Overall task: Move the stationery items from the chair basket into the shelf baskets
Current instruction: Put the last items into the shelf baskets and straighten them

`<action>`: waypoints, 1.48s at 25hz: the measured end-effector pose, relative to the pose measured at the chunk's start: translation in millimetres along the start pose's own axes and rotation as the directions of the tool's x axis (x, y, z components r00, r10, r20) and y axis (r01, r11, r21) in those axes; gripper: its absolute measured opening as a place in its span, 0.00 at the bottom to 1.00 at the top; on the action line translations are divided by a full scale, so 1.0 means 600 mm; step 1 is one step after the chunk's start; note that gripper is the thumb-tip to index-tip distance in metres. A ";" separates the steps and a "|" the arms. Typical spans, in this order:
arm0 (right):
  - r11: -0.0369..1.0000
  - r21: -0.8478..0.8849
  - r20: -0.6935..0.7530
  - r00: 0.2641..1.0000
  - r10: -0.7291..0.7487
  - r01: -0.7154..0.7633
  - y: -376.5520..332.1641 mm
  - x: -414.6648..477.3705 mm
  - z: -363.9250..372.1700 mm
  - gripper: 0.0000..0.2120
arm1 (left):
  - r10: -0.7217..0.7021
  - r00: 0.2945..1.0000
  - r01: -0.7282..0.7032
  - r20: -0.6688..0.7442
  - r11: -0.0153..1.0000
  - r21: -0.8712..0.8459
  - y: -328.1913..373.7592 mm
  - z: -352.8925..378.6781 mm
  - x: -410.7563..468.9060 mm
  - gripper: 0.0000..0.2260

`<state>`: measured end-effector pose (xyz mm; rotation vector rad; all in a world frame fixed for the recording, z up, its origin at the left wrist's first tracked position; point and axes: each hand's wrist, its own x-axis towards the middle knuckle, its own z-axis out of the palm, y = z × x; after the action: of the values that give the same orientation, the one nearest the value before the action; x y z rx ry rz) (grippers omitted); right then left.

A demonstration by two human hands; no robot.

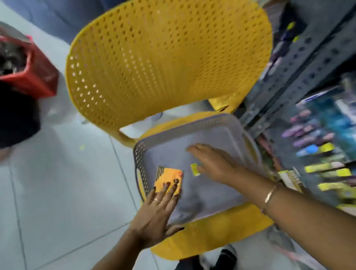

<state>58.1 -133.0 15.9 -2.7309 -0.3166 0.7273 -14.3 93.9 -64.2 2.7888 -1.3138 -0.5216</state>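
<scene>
In the grey basket [230, 125] at lower centre, an orange pack [166, 181] is pressed under the spread left hand [153, 217], unclasped, and could be slid away, while the small yellow item [194, 169] beside the open right hand [212, 162] could be missed.

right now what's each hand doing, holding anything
Left hand: open, fingers flat on the orange packet in the basket, not gripping it.
Right hand: open, empty, over the small yellow item.

No legible text, orange packet [168, 181] print blurred, shelf packaging [331, 148] labels smeared
</scene>
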 end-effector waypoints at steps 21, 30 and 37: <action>0.784 -0.410 0.201 0.884 -0.422 0.467 0.010 0.129 0.170 0.36 | 0.008 0.999 -0.008 -0.040 1.000 -0.002 -0.001 0.082 0.001 0.37; 0.934 -0.261 0.084 0.970 -0.230 0.244 0.038 0.089 0.159 0.35 | 0.000 0.997 0.005 -0.082 0.998 0.057 0.000 0.077 -0.004 0.38; 0.989 -0.151 -0.150 0.988 -0.019 -0.004 0.058 -0.004 0.005 0.35 | -0.103 0.977 0.109 -0.187 0.994 0.023 0.000 -0.027 0.001 0.38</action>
<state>59.2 -165.6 3.0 -2.9051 -0.3608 0.5083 -8.8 91.3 -49.2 2.8632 -1.1527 -0.2358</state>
